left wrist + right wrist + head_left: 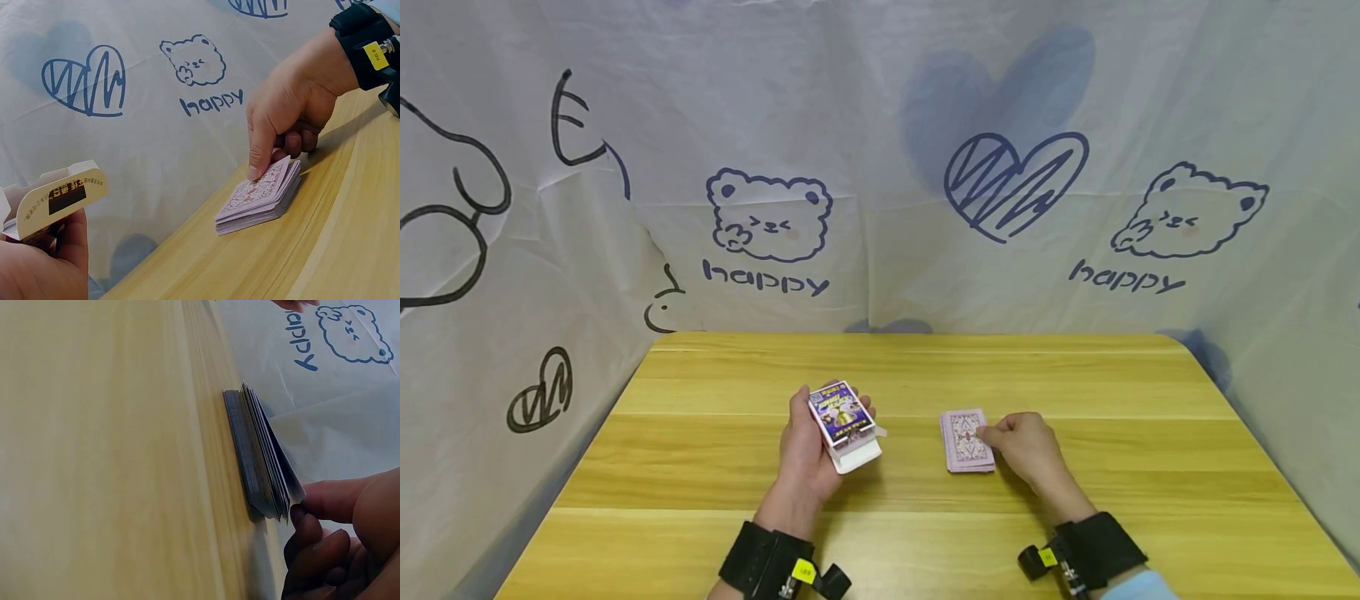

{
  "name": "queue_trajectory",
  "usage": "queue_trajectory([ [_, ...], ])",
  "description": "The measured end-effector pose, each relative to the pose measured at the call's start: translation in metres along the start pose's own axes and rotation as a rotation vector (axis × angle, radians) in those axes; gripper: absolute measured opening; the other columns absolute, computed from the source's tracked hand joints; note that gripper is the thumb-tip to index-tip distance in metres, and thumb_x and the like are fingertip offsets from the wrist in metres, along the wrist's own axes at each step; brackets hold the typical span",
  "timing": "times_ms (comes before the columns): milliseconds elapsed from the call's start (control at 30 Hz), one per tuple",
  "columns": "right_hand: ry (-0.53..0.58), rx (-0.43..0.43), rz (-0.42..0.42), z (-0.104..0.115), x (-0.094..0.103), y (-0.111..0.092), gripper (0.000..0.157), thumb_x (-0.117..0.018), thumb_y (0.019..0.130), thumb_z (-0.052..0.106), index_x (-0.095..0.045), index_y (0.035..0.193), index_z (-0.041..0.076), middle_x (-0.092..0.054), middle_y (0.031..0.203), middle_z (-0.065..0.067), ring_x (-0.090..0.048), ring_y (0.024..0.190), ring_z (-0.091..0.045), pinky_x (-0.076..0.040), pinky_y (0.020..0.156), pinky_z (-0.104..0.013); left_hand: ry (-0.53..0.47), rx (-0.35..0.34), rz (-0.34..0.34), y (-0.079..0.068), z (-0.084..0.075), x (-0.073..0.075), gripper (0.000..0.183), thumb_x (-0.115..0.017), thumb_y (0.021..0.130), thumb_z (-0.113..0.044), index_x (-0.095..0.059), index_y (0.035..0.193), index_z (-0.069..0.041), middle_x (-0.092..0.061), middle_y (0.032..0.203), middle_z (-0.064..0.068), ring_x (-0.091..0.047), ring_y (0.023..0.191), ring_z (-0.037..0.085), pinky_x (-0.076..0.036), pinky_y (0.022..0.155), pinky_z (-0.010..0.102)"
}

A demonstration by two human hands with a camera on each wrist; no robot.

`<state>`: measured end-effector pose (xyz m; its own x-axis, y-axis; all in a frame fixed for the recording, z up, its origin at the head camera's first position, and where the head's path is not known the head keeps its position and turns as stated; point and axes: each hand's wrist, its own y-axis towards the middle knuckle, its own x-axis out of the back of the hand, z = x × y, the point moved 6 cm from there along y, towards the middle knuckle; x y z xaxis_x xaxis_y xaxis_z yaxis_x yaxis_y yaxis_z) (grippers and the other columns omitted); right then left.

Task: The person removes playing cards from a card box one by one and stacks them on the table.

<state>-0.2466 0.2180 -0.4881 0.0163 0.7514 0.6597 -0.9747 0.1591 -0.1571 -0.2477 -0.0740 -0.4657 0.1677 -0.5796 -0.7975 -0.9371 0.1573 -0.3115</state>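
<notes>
My left hand (803, 448) holds a purple-and-white playing-card box (841, 414) from below, thumb along one side and fingertips at the other. The box's white end flap (856, 456) hangs open toward me. To the right, a stack of playing cards (964, 450) with pink patterned backs lies on the table. My right hand (1028, 450) pinches the right edge of the top card (289, 472) between thumb and curled index finger. In the right wrist view that edge is raised off the stack, while the far end stays down against the cards.
The wooden table (700, 467) has a pale cloth (880, 300) with bear and heart drawings behind it. More of this cloth hangs at both sides. Black wrist bands with small cameras sit on both wrists.
</notes>
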Motion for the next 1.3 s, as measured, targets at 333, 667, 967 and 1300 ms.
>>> queue_trajectory([
  [333,-0.049,0.014,-0.011,0.002,-0.001,-0.002,0.035,-0.072,0.084,0.032,-0.059,0.062,0.008,-0.043,0.054,0.001,-0.038,0.049,-0.015,-0.026,0.044,-0.024,0.002,0.023,0.025,-0.001,0.001,-0.001,0.056,-0.028,0.101,-0.056,-0.038,0.138,-0.015,-0.048,0.134,0.020,-0.058,0.114,0.030,-0.046,0.102,0.047],
  [667,-0.047,0.026,-0.014,0.003,0.001,-0.001,0.033,-0.071,0.084,0.032,-0.061,0.065,0.007,-0.046,0.056,0.000,-0.040,0.051,-0.016,-0.028,0.045,-0.025,0.020,-0.001,0.010,0.000,0.001,-0.002,0.056,-0.027,0.102,-0.054,-0.040,0.137,-0.011,-0.050,0.130,0.020,-0.058,0.114,0.032,-0.047,0.101,0.048],
  [967,0.151,0.104,-0.045,0.037,0.003,-0.021,0.033,-0.066,0.091,0.032,-0.065,0.075,0.003,-0.043,0.058,-0.001,-0.038,0.051,-0.015,-0.027,0.044,-0.024,0.055,0.029,0.025,0.001,0.015,-0.002,0.061,-0.022,0.102,-0.054,-0.031,0.144,-0.010,-0.051,0.130,0.020,-0.057,0.116,0.033,-0.044,0.103,0.051],
  [1300,0.372,0.237,0.109,0.099,-0.038,-0.060,0.017,-0.070,0.086,0.019,-0.070,0.073,0.008,-0.054,0.060,-0.004,-0.043,0.050,-0.013,-0.034,0.044,-0.023,0.046,-0.010,0.035,-0.001,0.022,-0.004,0.058,-0.025,0.103,-0.052,-0.037,0.140,-0.009,-0.045,0.137,0.021,-0.055,0.119,0.034,-0.050,0.095,0.050],
])
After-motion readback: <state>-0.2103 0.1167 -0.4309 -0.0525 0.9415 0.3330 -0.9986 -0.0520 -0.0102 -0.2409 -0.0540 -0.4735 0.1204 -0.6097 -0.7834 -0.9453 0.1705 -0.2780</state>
